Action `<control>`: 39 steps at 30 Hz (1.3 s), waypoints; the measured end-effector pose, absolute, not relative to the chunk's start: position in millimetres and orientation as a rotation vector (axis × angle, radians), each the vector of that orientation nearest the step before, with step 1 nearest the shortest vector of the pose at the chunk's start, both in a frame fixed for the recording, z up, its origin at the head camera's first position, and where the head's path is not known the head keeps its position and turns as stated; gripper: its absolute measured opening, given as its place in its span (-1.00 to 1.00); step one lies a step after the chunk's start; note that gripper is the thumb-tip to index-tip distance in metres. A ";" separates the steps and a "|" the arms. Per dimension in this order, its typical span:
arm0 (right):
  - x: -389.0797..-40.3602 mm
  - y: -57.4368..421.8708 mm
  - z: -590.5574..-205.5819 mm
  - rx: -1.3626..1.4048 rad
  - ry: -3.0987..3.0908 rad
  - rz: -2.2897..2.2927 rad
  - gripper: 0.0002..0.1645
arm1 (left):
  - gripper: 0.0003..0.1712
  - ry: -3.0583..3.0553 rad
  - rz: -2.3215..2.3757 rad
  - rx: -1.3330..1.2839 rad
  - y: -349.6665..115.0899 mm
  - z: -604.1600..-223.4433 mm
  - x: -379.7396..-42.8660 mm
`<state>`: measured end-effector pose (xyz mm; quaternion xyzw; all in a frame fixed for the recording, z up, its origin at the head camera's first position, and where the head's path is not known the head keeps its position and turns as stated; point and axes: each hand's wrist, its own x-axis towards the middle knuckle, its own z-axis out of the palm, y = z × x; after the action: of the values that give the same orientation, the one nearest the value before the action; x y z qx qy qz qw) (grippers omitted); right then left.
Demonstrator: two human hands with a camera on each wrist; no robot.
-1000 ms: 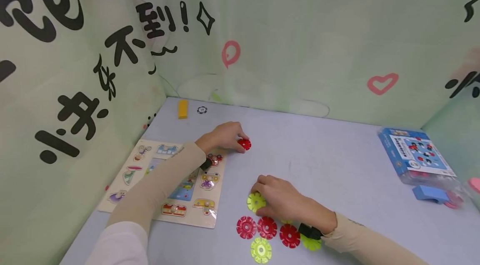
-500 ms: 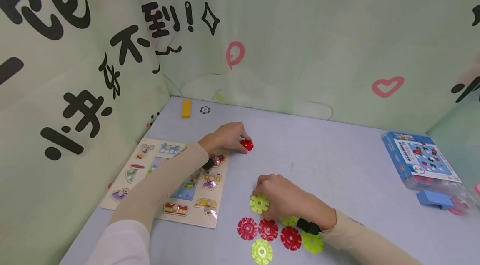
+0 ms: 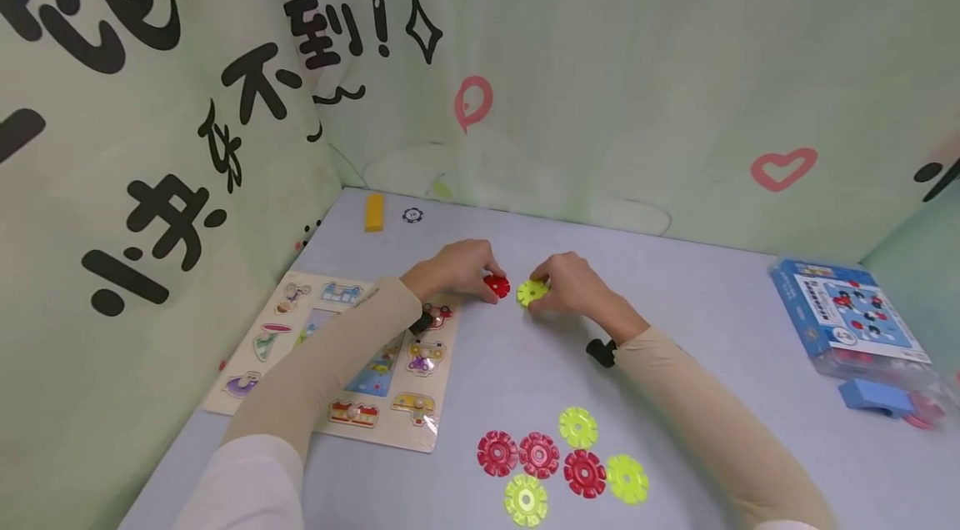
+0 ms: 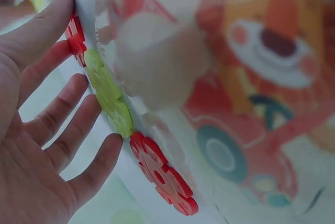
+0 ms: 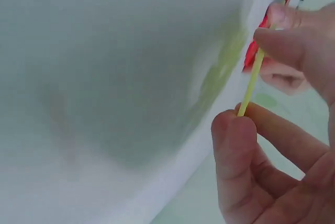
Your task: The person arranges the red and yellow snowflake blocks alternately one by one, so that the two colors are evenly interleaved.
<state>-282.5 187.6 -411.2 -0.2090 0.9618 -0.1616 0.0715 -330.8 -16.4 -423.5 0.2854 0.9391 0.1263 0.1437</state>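
My left hand [image 3: 456, 267] holds a red notched plastic disc [image 3: 497, 287] between thumb and fingertips above the puzzle board's right edge. In the left wrist view, a yellow-green disc [image 4: 108, 94] and another red disc [image 4: 163, 176] lie in a row with it, near the other fingertips; the hand hides these in the head view. Just to the right, my right hand [image 3: 573, 284] pinches a yellow-green notched disc [image 3: 531, 293] by its rim. A small gap separates this disc from the red one. The right wrist view shows the pinched disc [image 5: 251, 84] edge-on.
Several loose discs, red [image 3: 539, 455] and yellow-green [image 3: 627, 478], lie at the table's front. A wooden picture puzzle board [image 3: 429, 437] sits under my left arm. Yellow block [image 3: 374, 212] and poker-chip-like disc [image 3: 412, 215] are at the back; a blue box [image 3: 851, 313] and blue block [image 3: 876, 397] at right.
My right hand has picked up a yellow-green disc from the front group and carried it away from me, up beside the left hand. The left hand has stayed nearly still.
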 end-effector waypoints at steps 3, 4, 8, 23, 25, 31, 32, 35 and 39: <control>-294.1 186.2 -412.6 -0.609 2.834 -0.460 -0.51 | -0.42 2.699 0.372 0.845 -13.4 -423.4 -330.5; -295.6 185.6 -413.1 -0.596 2.814 -0.460 -0.52 | -0.42 2.697 0.374 0.851 -12.5 -423.3 -330.3; -296.2 186.2 -416.8 -0.583 2.796 -0.466 -0.51 | -0.42 2.700 0.362 0.852 -10.0 -422.7 -329.6; -211.3 225.3 -419.7 -0.702 2.829 -0.544 -0.35 | -0.40 2.658 0.445 0.830 -3.6 -423.2 -330.9; -183.8 227.3 -420.3 -0.776 2.804 -0.524 -0.38 | -0.37 2.649 0.453 0.838 -1.2 -424.1 -331.6; -124.4 212.8 -418.0 -0.900 2.707 -0.390 -0.33 | -0.35 2.657 0.389 0.908 7.7 -424.8 -331.3; -118.7 210.3 -418.0 -0.905 2.696 -0.382 -0.33 | -0.36 2.661 0.376 0.915 8.9 -425.3 -330.9; -107.2 204.6 -419.5 -0.932 2.689 -0.360 -0.36 | -0.40 2.669 0.353 0.911 12.0 -426.8 -329.2; -102.7 199.9 -423.2 -0.994 2.733 -0.295 -0.44 | -0.41 2.681 0.347 0.889 15.3 -426.3 -327.2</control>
<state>-102.7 199.9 -423.2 -0.3379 0.9294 -0.1004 0.1091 -327.2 15.3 -426.3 0.3091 0.9318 0.1208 0.1472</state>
